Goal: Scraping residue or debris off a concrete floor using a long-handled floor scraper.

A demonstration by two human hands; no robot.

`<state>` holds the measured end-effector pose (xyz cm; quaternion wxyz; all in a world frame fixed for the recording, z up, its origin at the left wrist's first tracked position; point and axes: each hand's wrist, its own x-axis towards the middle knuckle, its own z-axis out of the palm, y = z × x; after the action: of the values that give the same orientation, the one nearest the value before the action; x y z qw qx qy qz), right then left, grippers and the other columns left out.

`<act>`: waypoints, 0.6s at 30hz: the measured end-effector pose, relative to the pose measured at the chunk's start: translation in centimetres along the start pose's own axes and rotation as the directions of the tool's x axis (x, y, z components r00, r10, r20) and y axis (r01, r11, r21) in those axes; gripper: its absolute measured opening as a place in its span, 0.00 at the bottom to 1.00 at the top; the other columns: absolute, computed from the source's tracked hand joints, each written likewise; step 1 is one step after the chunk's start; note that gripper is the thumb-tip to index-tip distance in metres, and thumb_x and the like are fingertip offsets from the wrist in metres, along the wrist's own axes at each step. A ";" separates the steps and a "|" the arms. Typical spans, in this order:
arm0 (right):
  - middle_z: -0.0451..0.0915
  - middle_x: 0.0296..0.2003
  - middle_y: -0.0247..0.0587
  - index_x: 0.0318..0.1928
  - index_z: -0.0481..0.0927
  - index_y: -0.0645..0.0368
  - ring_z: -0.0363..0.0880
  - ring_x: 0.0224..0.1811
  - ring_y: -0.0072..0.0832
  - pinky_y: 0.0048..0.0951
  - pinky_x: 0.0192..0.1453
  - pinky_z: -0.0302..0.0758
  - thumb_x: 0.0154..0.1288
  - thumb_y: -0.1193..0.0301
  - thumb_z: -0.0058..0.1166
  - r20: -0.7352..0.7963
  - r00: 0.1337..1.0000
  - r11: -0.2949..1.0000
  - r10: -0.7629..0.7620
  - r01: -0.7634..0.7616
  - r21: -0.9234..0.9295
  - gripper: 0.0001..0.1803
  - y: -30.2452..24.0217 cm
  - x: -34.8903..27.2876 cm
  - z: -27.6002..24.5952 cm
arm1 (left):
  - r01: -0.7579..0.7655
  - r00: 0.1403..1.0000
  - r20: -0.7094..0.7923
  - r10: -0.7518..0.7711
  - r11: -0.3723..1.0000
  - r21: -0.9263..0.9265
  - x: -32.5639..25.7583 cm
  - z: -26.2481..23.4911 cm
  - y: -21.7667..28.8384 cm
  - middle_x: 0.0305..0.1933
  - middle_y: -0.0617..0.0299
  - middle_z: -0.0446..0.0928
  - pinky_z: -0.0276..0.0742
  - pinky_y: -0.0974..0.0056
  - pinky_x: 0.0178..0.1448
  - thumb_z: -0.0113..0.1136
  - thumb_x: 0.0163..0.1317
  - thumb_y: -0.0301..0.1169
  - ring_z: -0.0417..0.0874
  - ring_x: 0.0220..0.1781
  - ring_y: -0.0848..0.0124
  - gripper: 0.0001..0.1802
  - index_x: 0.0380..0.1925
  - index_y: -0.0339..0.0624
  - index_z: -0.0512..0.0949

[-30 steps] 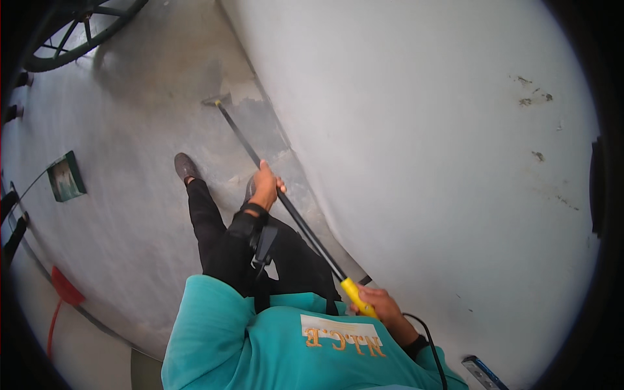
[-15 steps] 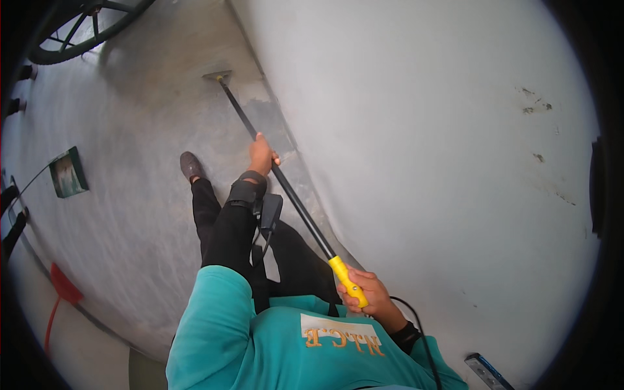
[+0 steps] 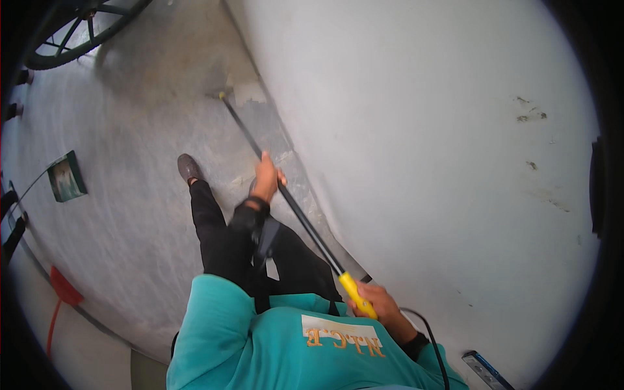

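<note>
A long-handled floor scraper [image 3: 312,235] with a black pole and a yellow grip runs slantwise from my body to the floor ahead. My left hand [image 3: 265,177] is wrapped round the middle of the pole. Lower down, my right hand [image 3: 377,303] is closed on the yellow grip at the near end. At the far end, the wide scraper head [image 3: 220,95] is smeared by motion and lies low at the grey concrete floor [image 3: 136,188], beside a paler patch near the wall. A dark device strapped at my left forearm is blurred.
A white wall [image 3: 416,149] with scuff marks rises close on my right. At the far left is a wheel [image 3: 97,39]. A green box-like pan [image 3: 66,178] and a red dustpan [image 3: 65,286] are at left. A power strip [image 3: 484,372] lies at lower right.
The scraper head has come back along the floor toward me. Both hands have moved nearer my body with the pole, still gripping it.
</note>
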<state>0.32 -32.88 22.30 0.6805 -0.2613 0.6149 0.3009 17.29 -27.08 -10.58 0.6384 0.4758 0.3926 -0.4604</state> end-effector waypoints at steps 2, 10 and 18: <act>0.67 0.23 0.35 0.50 0.57 0.59 0.64 0.21 0.16 0.14 0.25 0.63 0.55 0.64 0.36 -0.103 0.994 0.999 -0.029 0.031 0.011 0.22 3.3 -0.3 -1.4 | 0.091 0.990 -0.111 -0.082 0.993 0.072 -1.7 -0.4 -3.3 0.03 0.58 0.56 0.56 0.63 0.05 0.32 0.53 0.47 0.58 0.02 0.65 0.24 0.09 0.39 0.58; 0.67 0.25 0.36 0.50 0.58 0.58 0.66 0.26 0.18 0.15 0.31 0.63 0.54 0.64 0.37 0.158 0.987 0.997 0.009 -0.020 0.069 0.22 -2.1 2.0 -1.0 | -0.134 0.991 -0.009 0.135 0.988 0.074 2.3 2.0 2.7 0.03 0.60 0.55 0.57 0.64 0.07 0.31 0.53 0.48 0.59 0.03 0.66 0.25 0.10 0.38 0.58; 0.67 0.22 0.36 0.50 0.57 0.59 0.63 0.19 0.17 0.13 0.22 0.62 0.55 0.65 0.35 -0.087 0.996 0.994 0.034 -0.025 0.105 0.22 0.2 0.0 -0.7 | 0.100 0.991 -0.097 -0.097 0.995 0.019 -0.3 1.3 0.2 0.05 0.58 0.56 0.58 0.63 0.05 0.33 0.54 0.45 0.60 0.04 0.67 0.22 0.15 0.36 0.57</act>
<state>-0.34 -33.21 22.24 0.6606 -0.2295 0.6633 0.2665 17.52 -28.23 -9.89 0.5896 0.4849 0.4404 -0.4725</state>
